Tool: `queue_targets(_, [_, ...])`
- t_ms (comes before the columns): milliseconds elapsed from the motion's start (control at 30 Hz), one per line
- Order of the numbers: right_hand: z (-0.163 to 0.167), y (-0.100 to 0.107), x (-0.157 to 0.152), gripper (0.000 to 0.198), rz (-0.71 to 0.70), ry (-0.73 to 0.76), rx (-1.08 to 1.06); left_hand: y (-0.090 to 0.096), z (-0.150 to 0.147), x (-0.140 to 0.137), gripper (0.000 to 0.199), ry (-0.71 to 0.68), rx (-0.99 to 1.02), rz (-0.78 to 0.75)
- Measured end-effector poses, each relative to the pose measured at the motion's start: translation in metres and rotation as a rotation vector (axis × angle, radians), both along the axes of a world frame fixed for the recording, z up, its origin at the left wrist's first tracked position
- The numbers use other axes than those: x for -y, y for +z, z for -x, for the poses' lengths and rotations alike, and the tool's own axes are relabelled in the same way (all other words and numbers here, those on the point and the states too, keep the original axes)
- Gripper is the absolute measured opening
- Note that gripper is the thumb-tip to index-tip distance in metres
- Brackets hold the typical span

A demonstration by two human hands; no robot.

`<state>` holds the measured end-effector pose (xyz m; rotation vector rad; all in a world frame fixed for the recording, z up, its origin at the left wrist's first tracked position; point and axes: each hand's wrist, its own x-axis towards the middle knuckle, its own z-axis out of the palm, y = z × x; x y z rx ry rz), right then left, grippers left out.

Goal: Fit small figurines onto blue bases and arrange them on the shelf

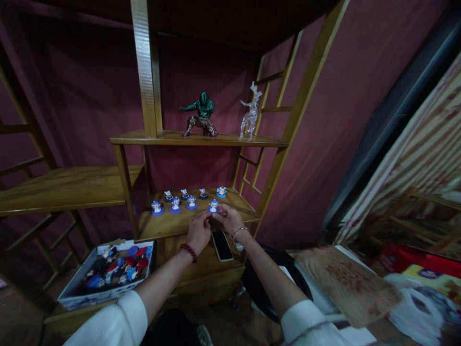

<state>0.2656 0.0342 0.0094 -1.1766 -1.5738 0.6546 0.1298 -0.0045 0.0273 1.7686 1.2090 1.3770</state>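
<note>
A small toy figurine (213, 205) with a purple cap and purple round base is at the front right of the lower shelf (167, 226). My right hand (231, 222) grips its base from the right. My left hand (199, 233) has its fingertips pinched at the base's front left edge. To the left stand several similar purple figurines (175, 205). Behind them is a row of figurines on dark bases (185, 194), with a blue-based figurine (221, 192) at the back right.
A phone (222, 246) lies just below my hands. At the lower left a box (108, 295) holds many jumbled figurines. On the shelf above stand a green and bronze figure (201, 115) and a clear deer statuette (251, 113). A wooden post (288, 125) bounds the right side.
</note>
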Motion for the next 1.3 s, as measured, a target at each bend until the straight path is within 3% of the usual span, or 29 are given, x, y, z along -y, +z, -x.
queue_targets(600, [-0.007,-0.007,-0.044,0.029,-0.006,-0.112,0.075,-0.004,-0.003,-0.024,0.041,-0.035,-0.114,-0.047])
queue_targets(1000, [-0.005,-0.007,-0.057,0.023,0.004,-0.106,0.120,-0.011,-0.006,-0.037,0.043,-0.046,-0.191,-0.094])
queue_targets(1300, [0.001,-0.009,-0.063,0.017,-0.043,-0.033,0.090,-0.013,-0.006,-0.043,0.046,-0.016,-0.181,-0.028])
